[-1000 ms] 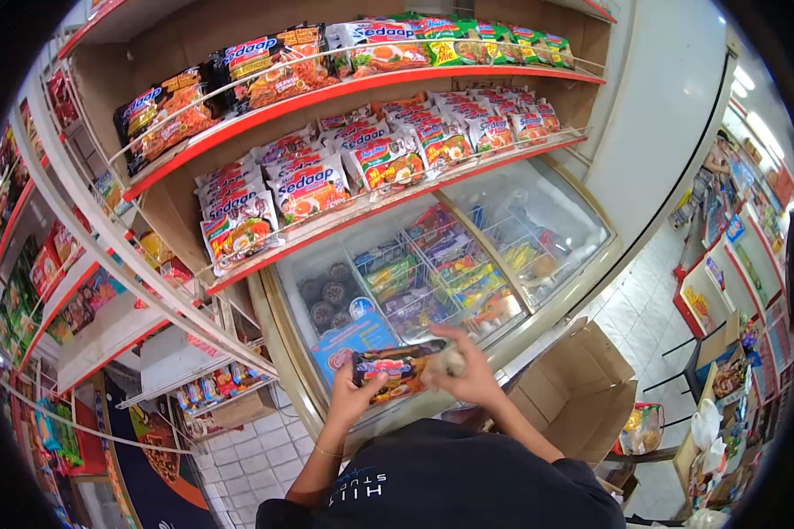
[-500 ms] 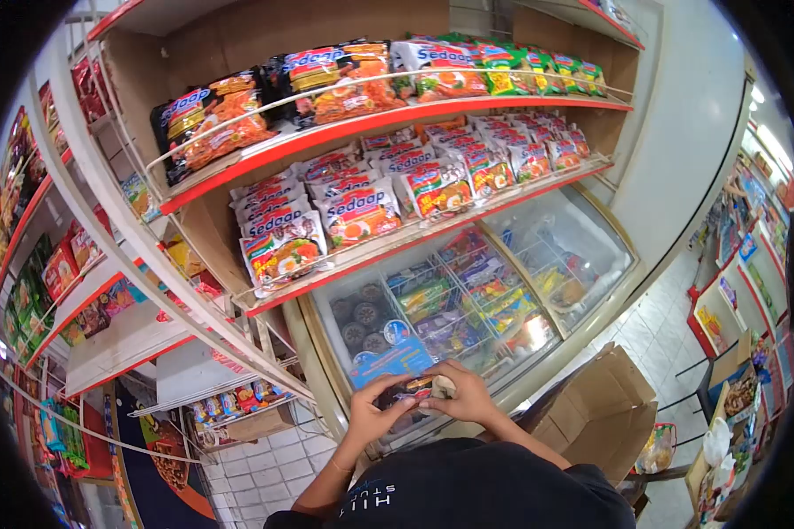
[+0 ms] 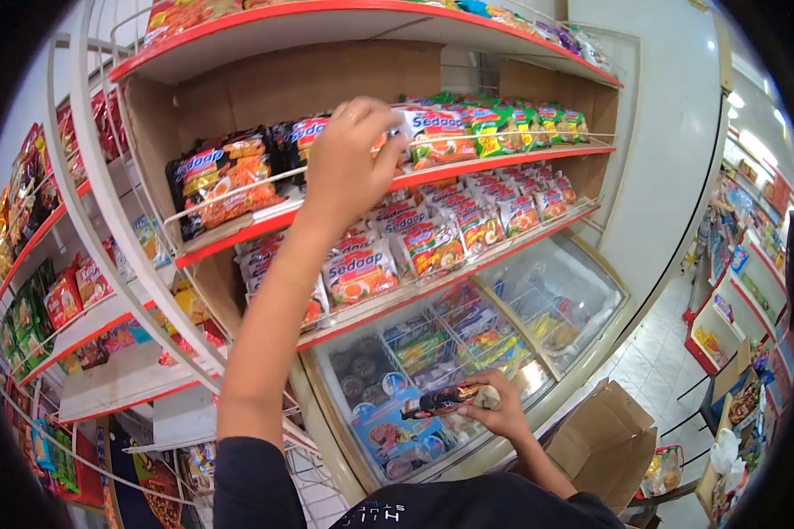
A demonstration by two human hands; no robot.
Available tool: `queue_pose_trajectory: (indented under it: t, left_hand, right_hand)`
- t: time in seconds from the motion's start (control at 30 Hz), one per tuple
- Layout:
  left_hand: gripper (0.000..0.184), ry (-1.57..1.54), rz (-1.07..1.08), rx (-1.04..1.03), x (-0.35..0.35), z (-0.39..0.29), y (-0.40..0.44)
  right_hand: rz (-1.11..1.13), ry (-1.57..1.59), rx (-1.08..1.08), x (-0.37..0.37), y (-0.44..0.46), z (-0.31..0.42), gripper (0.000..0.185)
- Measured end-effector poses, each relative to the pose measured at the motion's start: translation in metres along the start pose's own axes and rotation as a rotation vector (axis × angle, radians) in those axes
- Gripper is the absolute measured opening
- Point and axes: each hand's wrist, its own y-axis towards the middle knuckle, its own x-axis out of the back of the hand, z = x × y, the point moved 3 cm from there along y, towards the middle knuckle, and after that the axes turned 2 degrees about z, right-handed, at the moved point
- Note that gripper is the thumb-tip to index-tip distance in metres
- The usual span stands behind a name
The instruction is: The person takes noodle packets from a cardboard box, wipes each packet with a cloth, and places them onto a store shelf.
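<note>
My left hand (image 3: 348, 154) is raised to the middle shelf, its fingers curled in front of the Sedaap noodle packets. A pale patch shows by its fingertips; whether it is a held thing or a packet behind, I cannot make out. Black-and-orange noodle packets (image 3: 225, 185) lie left of this hand, and a white Sedaap packet (image 3: 441, 137) is just to its right. Low over the freezer, my right hand (image 3: 500, 406) grips one end of a dark instant noodle packet (image 3: 445, 401) between thumb and fingers.
A freezer (image 3: 538, 326) with a glass top holds ice creams below the shelves. The lower shelf carries rows of white noodle packets (image 3: 362, 269). A wire rail (image 3: 238, 196) runs along the shelf front. An open cardboard box (image 3: 604, 441) stands at the right, white rack posts (image 3: 106, 238) at the left.
My left hand has left the dark packet and risen to the middle shelf. My right hand keeps the packet, now slightly farther right. The view has tilted up.
</note>
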Motion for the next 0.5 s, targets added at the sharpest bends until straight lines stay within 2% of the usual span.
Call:
queue_pose_trajectory:
  t: [0.03, 0.07, 0.13, 0.17, 0.23, 0.27, 0.33, 0.4, 0.47, 0.5]
  left_hand:
    - [0.021, 0.041, 0.100, -0.006, -0.018, 0.012, 0.019]
    - [0.021, 0.040, 0.101, -0.017, -0.034, 0.023, 0.034]
    - [0.040, 0.382, 0.417, 0.052, -0.071, 0.044, 0.055]
    - [0.040, 0.388, 0.420, 0.043, -0.079, 0.044, 0.062]
    - [0.066, 0.616, 0.822, 0.225, -0.101, 0.053, 0.070]
    - [0.066, 0.627, 0.828, 0.216, -0.109, 0.056, 0.074]
    - [0.078, 0.596, 1.052, 0.304, -0.126, 0.067, 0.073]
    - [0.075, 0.564, 1.080, 0.304, -0.132, 0.069, 0.075]
    - [0.072, 0.506, 1.094, 0.307, -0.134, 0.069, 0.075]
    - [0.066, 0.518, 1.031, 0.308, -0.137, 0.070, 0.073]
  right_hand:
    - [-0.023, 0.005, 0.070, 0.015, 0.007, 0.005, 0.045]
    - [-0.045, 0.012, 0.141, 0.031, 0.017, 0.010, 0.046]
    - [-0.105, 0.078, 0.173, 0.074, 0.046, 0.025, 0.042]
    - [-0.152, 0.089, 0.264, 0.097, 0.064, 0.028, 0.042]
    - [-0.247, 0.112, 0.384, 0.136, 0.107, 0.041, 0.043]
    - [-0.291, 0.123, 0.408, 0.155, 0.127, 0.055, 0.043]
    - [-0.358, 0.115, 0.464, 0.181, 0.164, 0.090, 0.043]
    - [-0.331, 0.185, 0.434, 0.200, 0.206, 0.097, 0.043]
    - [-0.323, 0.156, 0.586, 0.207, 0.242, 0.114, 0.042]
    - [-0.320, 0.168, 0.587, 0.209, 0.259, 0.117, 0.042]
